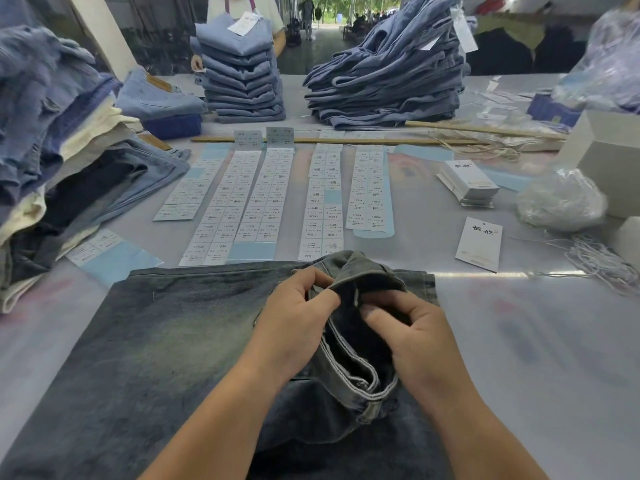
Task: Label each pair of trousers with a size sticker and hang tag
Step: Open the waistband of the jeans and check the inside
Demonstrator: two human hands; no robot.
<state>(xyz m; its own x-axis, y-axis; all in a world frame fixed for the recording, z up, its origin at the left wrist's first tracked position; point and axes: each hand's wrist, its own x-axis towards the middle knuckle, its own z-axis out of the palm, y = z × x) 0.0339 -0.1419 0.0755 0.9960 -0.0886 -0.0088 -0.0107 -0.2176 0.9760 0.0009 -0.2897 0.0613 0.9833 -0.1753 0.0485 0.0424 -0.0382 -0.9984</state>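
Note:
A pair of dark washed denim trousers (180, 341) lies folded on the table in front of me, its waistband (356, 372) turned open at the right. My left hand (294, 317) pinches the raised edge of the waistband. My right hand (412, 337) grips the inside of the opened waist, fingers curled into the fabric. Several strips of size stickers (256, 199) lie in rows just beyond the trousers. A single white hang tag (479, 244) lies to the right, with a stack of hang tags (467, 183) behind it.
Piles of folded jeans stand at the left (52, 150), back centre (242, 71) and back right (391, 74). A bundle of white tag strings (602, 261) and a clear plastic bag (561, 202) sit at the right by white boxes (609, 157). A person stands behind the far stack.

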